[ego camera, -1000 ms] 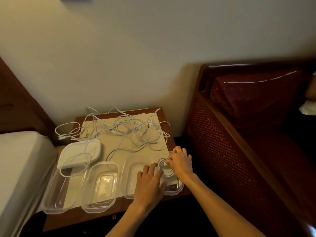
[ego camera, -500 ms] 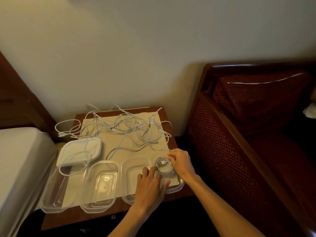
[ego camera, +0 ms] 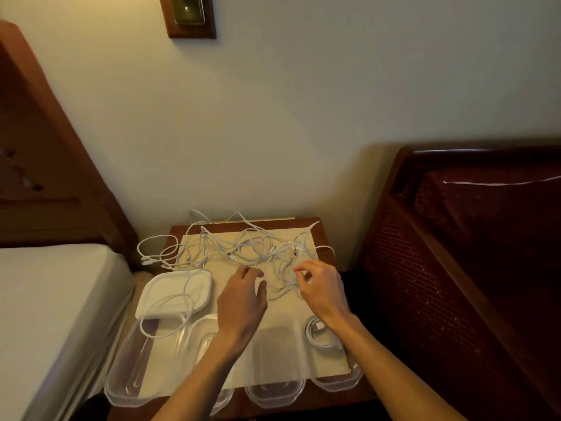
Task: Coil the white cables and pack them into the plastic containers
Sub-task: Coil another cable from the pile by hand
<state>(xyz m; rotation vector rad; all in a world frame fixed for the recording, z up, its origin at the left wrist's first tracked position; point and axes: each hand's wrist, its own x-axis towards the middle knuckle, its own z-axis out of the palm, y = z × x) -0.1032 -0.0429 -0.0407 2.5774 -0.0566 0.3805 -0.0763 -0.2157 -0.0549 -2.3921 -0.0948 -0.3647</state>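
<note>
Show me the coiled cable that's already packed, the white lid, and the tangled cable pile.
coiled cable [ego camera: 322, 333], head view, on the coil's loops inside the rightmost container.
white lid [ego camera: 170, 294], head view, on its flat top.
tangled cable pile [ego camera: 243, 246], head view, on the crossing strands mid-pile.

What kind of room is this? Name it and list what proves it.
Most likely a bedroom, perhaps in a hotel. A small wooden bedside table stands against the wall between a white mattress with a wooden headboard on one side and a dark red bed frame on the other.
</note>
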